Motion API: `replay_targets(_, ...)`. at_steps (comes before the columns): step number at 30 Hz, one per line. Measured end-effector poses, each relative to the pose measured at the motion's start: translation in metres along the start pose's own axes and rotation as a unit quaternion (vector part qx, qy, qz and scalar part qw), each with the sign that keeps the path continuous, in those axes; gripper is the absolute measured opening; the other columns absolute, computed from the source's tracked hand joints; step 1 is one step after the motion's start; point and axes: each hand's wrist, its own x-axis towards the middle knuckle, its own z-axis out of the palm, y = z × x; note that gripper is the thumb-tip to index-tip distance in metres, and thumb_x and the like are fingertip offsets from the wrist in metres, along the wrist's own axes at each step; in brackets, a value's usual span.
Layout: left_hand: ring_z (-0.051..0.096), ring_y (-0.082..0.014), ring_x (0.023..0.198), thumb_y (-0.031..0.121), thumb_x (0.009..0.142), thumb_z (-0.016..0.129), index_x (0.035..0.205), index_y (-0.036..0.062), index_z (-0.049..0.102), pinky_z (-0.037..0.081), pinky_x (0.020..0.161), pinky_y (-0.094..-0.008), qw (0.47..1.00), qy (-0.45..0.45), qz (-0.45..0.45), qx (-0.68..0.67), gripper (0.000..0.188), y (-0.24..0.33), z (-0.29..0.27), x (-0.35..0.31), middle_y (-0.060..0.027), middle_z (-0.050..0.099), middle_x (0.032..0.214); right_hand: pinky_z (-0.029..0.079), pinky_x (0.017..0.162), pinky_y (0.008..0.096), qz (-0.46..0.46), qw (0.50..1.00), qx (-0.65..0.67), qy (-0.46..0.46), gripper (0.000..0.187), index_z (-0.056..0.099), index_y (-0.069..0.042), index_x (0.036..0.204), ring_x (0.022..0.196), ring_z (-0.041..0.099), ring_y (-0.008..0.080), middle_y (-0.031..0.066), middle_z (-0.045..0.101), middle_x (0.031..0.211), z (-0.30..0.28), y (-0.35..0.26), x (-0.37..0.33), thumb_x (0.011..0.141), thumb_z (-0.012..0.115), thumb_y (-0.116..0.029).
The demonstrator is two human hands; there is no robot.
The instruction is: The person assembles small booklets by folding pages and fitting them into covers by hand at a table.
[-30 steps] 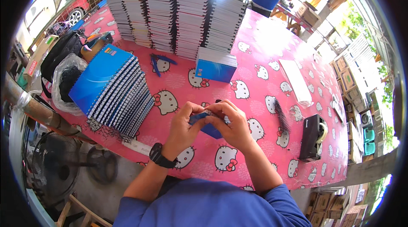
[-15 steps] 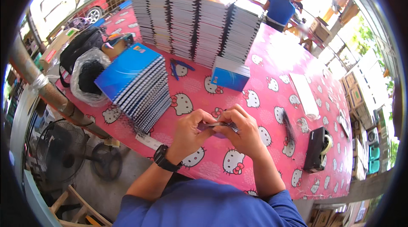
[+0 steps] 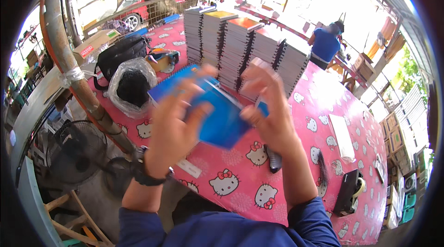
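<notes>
A blue notebook, blurred, shows its cover between my two hands; I cannot tell whether it lies on the table or is in the air. Over its left side, my left hand is raised with fingers and thumb apart. My right hand is up at its right edge, fingers also spread. Both hands are smeared by motion, and neither visibly grips anything. Behind my left hand is the blue notebook stack, mostly hidden. A dark grey handheld tool lies beside my right forearm, its kind unclear.
Tall stacks of spiral notebooks stand across the far side. A plastic-wrapped black bundle and black bag sit left. At right are a tape dispenser, black spiral coils and a white strip. A post rises at left.
My hands have come apart and lifted from the small thing they pinched together. A blue notebook cover now shows between them. The whole view has shifted, moving the stacks rightward.
</notes>
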Motion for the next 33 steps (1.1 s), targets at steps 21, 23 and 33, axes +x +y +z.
replay_targets(21,0.049,-0.0282,0.106,0.012,0.079,0.063,0.112,-0.0011,0.052,0.037,0.094,-0.0389,0.958,0.161,0.073,0.224,0.038,-0.015,-0.003,-0.003,-0.0148,0.051,0.115,0.039,0.080,0.0376,0.199,0.893,-0.403,-0.035,0.014,0.067,-0.012,0.083,0.092,0.054,0.0215,0.0030,0.059,0.084,-0.059,0.231,-0.128,0.071,0.067,-0.021)
replay_targets(23,0.048,-0.0287,0.105,0.011,0.074,0.065,0.106,0.0010,0.054,0.039,0.092,-0.0394,0.975,0.136,0.117,0.131,0.036,0.001,0.025,-0.011,-0.0154,0.051,0.111,0.039,0.080,0.0372,0.170,0.894,-0.413,-0.031,0.010,0.066,-0.012,0.079,0.089,0.055,0.0214,0.0030,0.059,0.082,-0.056,0.229,-0.128,0.073,0.065,-0.020)
replay_targets(33,0.053,-0.0250,0.102,0.002,0.073,0.062,0.127,0.0054,0.044,0.036,0.093,-0.0436,0.965,-0.212,0.095,0.121,0.057,-0.024,0.159,-0.064,-0.0116,0.056,0.108,0.048,0.072,0.0375,0.121,0.963,-0.224,-0.087,0.014,0.060,-0.005,0.082,0.086,0.058,0.0271,0.0091,0.059,0.087,-0.012,0.090,-0.126,0.068,0.059,-0.008)
